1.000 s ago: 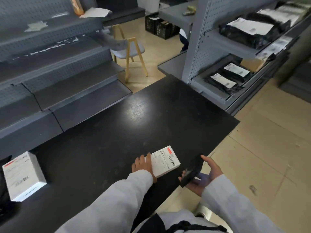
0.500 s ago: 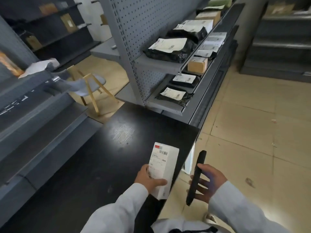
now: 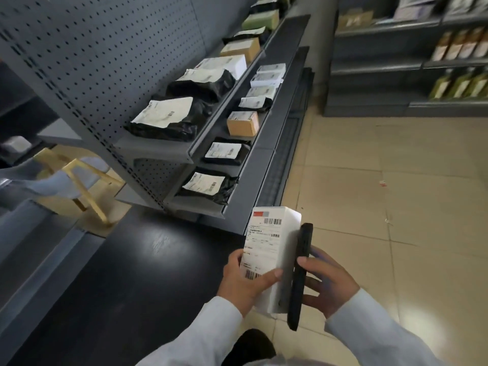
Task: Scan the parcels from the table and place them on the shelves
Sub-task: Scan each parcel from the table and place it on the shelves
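Observation:
My left hand (image 3: 244,282) grips a white box parcel (image 3: 269,249) with a shipping label and barcodes, held upright over the near right corner of the black table (image 3: 118,286). A black handheld scanner (image 3: 299,276) is in my right hand (image 3: 327,283), held edge-on right beside the parcel's right side. Ahead stands a grey pegboard shelf unit (image 3: 211,143) with several black bag parcels (image 3: 169,118) and brown boxes (image 3: 241,124) lying on its tiers.
A wooden-legged chair (image 3: 79,178) stands left of the shelf unit. Grey stepped shelving (image 3: 39,247) runs along the table's left. Another shelf rack with bottles (image 3: 459,51) stands at the far right. Tiled floor (image 3: 383,180) spreads to the right.
My left hand lifted the white parcel off the table and raised it upright. My right hand brought the scanner close against it. My view turned right toward the shelf unit.

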